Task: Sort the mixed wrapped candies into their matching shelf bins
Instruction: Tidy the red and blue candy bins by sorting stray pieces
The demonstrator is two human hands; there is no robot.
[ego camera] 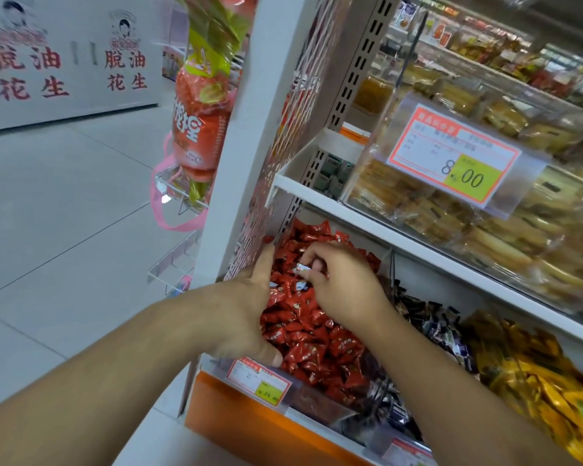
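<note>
At frame centre, the right hand [340, 280] pinches a stray pale-wrapped candy [301, 268] from the red-wrapper bin [317, 412]; the left hand [249, 311] rests spread. Sorting looks unfinished.

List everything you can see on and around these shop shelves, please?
Red wrapped candies: many, red, bin on lower shelf at left.
Dark wrapped candies: many, black and blue, next bin to the right.
Yellow wrapped candies: many, yellow, bin at far right.
Odd candy: one, pale wrapper, among the red ones.
Packaged pastries: many, golden, upper shelf.
Price sign: one, orange and yellow, upper shelf front.
Hanging snack bag: one, orange-red, shelf end.
Left hand: open, resting on the red candies.
Right hand: pinching the odd candy.
</note>
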